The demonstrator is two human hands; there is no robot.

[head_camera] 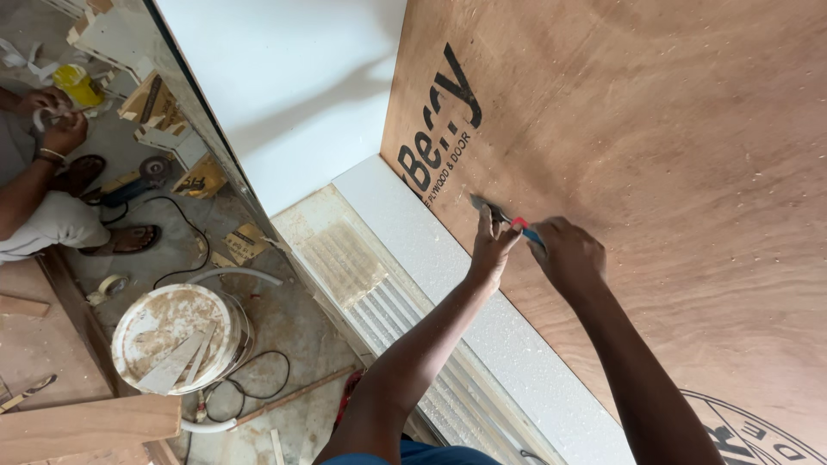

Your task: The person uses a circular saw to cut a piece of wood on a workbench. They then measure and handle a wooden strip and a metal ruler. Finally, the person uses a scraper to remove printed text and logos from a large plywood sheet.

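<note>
A big brown plywood sheet [655, 164] with black printing fills the right side. My right hand [570, 257] grips a utility knife [510, 219] with a red and blue handle, its blade tip against the plywood near the printed letters. My left hand [493, 246] pinches the front of the knife beside the blade. Both hands press close to the sheet's lower left edge, just above a white speckled ledge [482, 301].
A white wall panel [293, 86] stands left of the plywood. Below lie a dirty white bucket [177, 336], cables, wood scraps and a power tool [129, 185] on a dusty floor. Another person sits at far left, hands [52, 116] busy.
</note>
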